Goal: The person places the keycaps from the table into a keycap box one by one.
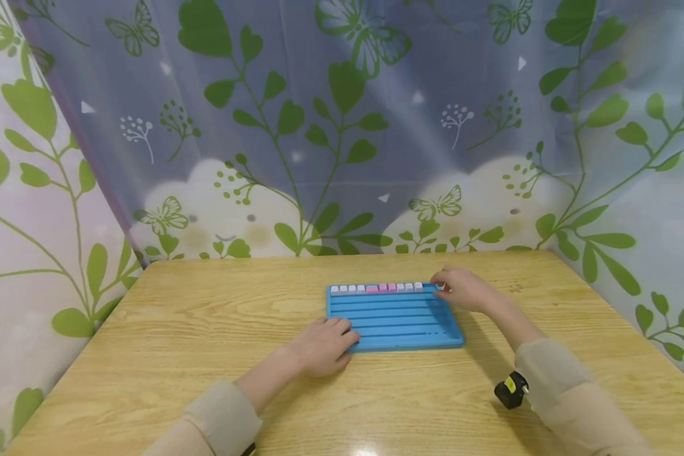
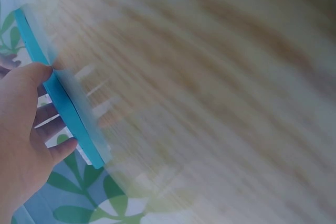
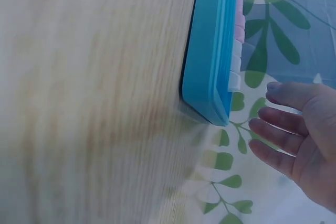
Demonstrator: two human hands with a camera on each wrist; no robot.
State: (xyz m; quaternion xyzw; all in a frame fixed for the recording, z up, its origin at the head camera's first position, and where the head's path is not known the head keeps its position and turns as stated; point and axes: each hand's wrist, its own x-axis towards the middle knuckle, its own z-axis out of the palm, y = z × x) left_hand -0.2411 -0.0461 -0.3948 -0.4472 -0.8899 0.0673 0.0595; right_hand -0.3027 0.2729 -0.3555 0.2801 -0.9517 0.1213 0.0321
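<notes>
A blue keyboard tray (image 1: pixel 399 326) with several ridged rows lies on the table. White keycaps (image 1: pixel 348 289) and pink keycaps (image 1: pixel 376 288) line its far row. At its near left corner my left hand (image 1: pixel 322 347) grips the tray; the left wrist view has the thumb (image 2: pixel 39 72) on the blue side wall (image 2: pixel 63 100) and fingers beyond it. Over the far right corner, my right hand (image 1: pixel 464 289) pinches a small white keycap (image 1: pixel 441 287). The right wrist view shows this hand (image 3: pixel 310 129) beside the tray's end (image 3: pixel 210 77), with no keycap discernible in its fingers.
The wooden table (image 1: pixel 216 316) extends around the tray. Behind it hangs a cloth (image 1: pixel 296 126) printed with leaves and butterflies, and more cloth hangs at the sides. A small black device (image 1: pixel 511 389) sits by the right sleeve (image 1: pixel 558 373).
</notes>
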